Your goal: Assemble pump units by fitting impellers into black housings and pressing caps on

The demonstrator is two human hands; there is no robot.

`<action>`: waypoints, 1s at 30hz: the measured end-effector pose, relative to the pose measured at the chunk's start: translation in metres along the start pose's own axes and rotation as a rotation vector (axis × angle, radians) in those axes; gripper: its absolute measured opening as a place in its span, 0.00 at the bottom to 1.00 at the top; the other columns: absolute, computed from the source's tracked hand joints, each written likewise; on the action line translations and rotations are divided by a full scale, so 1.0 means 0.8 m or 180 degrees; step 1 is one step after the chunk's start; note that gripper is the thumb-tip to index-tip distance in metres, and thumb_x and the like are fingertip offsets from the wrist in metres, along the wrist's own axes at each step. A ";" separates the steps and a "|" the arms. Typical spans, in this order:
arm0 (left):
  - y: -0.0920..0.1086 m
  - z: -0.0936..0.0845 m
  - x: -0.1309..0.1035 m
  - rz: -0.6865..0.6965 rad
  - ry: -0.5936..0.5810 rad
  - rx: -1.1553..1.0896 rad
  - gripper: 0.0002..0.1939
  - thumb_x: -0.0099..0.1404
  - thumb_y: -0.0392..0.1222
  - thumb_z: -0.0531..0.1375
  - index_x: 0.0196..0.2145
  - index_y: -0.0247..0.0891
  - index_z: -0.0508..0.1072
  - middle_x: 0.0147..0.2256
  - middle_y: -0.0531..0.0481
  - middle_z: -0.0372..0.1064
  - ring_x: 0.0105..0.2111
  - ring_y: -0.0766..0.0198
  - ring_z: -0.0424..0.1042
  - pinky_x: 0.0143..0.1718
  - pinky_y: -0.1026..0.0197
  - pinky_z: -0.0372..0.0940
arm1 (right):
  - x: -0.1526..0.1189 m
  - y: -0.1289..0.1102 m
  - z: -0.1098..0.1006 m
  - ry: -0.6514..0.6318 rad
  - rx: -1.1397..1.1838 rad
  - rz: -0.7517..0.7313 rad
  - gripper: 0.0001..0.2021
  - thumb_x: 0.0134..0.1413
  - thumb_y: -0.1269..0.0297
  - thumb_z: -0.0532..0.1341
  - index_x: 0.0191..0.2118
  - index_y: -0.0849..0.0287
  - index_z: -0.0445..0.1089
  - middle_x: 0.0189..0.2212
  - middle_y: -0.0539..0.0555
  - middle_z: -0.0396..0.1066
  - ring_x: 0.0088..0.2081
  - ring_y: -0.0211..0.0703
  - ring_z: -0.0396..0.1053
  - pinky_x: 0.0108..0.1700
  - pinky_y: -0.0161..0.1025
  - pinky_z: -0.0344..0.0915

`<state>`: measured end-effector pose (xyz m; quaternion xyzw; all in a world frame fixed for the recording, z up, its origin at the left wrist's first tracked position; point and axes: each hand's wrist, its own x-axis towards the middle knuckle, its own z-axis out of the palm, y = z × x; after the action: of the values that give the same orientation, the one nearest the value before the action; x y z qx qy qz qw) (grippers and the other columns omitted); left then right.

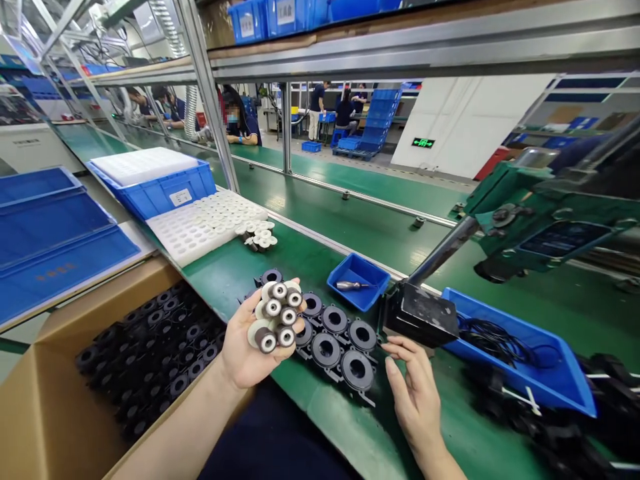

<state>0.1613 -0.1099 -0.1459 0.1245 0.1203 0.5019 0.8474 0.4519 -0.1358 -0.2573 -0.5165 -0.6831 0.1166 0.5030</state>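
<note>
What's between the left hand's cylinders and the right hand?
Head view: black ring housings laid out on the green bench fill the stretch between the left hand with its cylinders and the right hand.

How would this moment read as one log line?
left hand: holds cluster of small rollers | right hand: open, beside black ring parts | bench: green

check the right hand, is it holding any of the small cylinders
No, the right hand is open and empty beside the black rings on the bench, while the small cylinders sit bunched in the left hand.
</note>
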 end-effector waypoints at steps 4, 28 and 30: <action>-0.004 0.002 0.001 0.0049 0.0127 -0.0209 0.22 0.74 0.50 0.49 0.62 0.41 0.64 0.43 0.43 0.65 0.31 0.65 0.65 0.18 0.72 0.60 | 0.000 -0.001 0.000 0.0017 0.0019 -0.0002 0.08 0.65 0.63 0.58 0.47 0.54 0.70 0.49 0.58 0.67 0.53 0.51 0.65 0.55 0.52 0.60; -0.004 -0.005 -0.013 -0.0291 -0.0050 0.3094 0.44 0.61 0.44 0.69 0.68 0.52 0.52 0.49 0.46 0.68 0.35 0.65 0.69 0.32 0.64 0.71 | 0.067 -0.140 0.006 -0.1781 0.1797 0.0847 0.23 0.66 0.60 0.59 0.63 0.49 0.55 0.61 0.61 0.57 0.49 0.41 0.70 0.49 0.42 0.73; -0.001 -0.007 -0.012 -0.0363 -0.0173 0.3235 0.43 0.62 0.44 0.69 0.68 0.52 0.52 0.52 0.45 0.68 0.36 0.64 0.70 0.35 0.63 0.71 | 0.071 -0.147 0.016 -0.1971 0.1750 0.0765 0.25 0.65 0.59 0.59 0.64 0.49 0.54 0.61 0.60 0.58 0.47 0.41 0.71 0.49 0.42 0.73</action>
<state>0.1557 -0.1182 -0.1506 0.5271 0.3338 0.3295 0.7087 0.3746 -0.1361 -0.1515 -0.3798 -0.6803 0.5015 0.3760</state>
